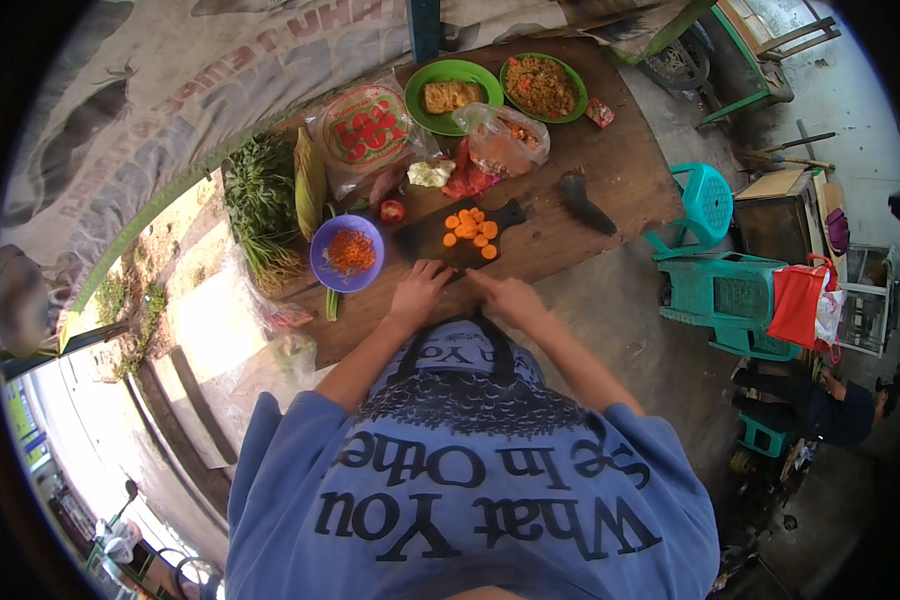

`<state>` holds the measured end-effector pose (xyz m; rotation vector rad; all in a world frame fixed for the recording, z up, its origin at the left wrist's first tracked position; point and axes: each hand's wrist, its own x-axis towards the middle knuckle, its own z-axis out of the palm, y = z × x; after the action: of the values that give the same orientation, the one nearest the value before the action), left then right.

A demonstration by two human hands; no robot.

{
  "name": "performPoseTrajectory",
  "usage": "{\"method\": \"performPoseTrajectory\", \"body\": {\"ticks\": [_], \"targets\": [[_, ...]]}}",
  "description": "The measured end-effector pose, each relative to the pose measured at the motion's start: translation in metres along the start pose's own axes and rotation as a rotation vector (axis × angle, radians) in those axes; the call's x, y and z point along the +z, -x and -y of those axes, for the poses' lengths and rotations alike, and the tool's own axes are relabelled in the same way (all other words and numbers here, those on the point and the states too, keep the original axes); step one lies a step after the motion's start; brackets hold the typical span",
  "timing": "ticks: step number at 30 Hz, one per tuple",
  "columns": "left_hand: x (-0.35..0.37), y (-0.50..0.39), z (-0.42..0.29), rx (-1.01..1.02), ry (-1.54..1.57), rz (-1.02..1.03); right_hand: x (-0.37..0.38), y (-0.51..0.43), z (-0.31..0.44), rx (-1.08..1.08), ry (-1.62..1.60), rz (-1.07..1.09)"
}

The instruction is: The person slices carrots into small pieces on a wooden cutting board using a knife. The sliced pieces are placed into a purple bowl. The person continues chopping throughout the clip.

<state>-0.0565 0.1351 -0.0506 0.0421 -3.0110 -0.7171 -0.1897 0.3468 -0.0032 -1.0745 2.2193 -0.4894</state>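
My left hand (418, 291) rests at the near edge of a dark chopping board (420, 231), its fingertips beside a small dark-orange bit. From the other side my right hand (511, 301) points its index finger at the same spot; its other fingers look curled. Whether either hand grips something is too small to tell. Round carrot slices (466, 225) lie in a loose pile on the board. Left of it stands a purple bowl (319, 264) holding finely chopped orange-red food (351, 252). A cut tomato (392, 211) sits by the board's far left corner.
On the wooden table (622, 161) are leafy greens (259, 187), a corn cob in husk (310, 184), a printed plastic pack (366, 127), two green plates (420, 79) of food, a plastic bag (506, 146) and a dark eggplant-like vegetable (585, 204). Teal stools (720, 292) and a seated person (832, 409) are at right.
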Motion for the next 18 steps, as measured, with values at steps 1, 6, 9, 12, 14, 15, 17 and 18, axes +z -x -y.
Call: {"method": "performPoseTrajectory", "body": {"ticks": [1, 6, 9, 12, 14, 15, 17, 18], "targets": [[0.0, 0.0, 0.0, -0.01, 0.0, 0.017, 0.001, 0.001, 0.0, -0.008, 0.005, -0.003], [0.0, 0.0, -0.002, -0.025, 0.043, 0.008, 0.007, 0.002, -0.003, -0.014, 0.033, -0.011], [-0.001, 0.0, -0.003, -0.028, 0.051, 0.019, 0.012, 0.001, -0.006, -0.003, 0.048, 0.003], [-0.001, 0.0, -0.003, -0.031, 0.047, 0.033, 0.019, 0.002, -0.012, -0.021, 0.068, -0.002], [0.0, 0.0, -0.003, -0.041, 0.045, 0.039, 0.027, 0.004, -0.016, -0.026, 0.092, -0.01], [0.001, 0.0, -0.003, -0.047, 0.042, 0.04, 0.031, 0.004, -0.018, -0.049, 0.076, -0.041], [0.002, 0.0, -0.003, -0.045, 0.037, 0.011, 0.039, 0.005, -0.02, -0.036, 0.077, -0.033], [0.003, -0.001, -0.002, -0.036, 0.034, -0.023, 0.043, 0.004, -0.022, -0.069, 0.071, -0.065]]}}
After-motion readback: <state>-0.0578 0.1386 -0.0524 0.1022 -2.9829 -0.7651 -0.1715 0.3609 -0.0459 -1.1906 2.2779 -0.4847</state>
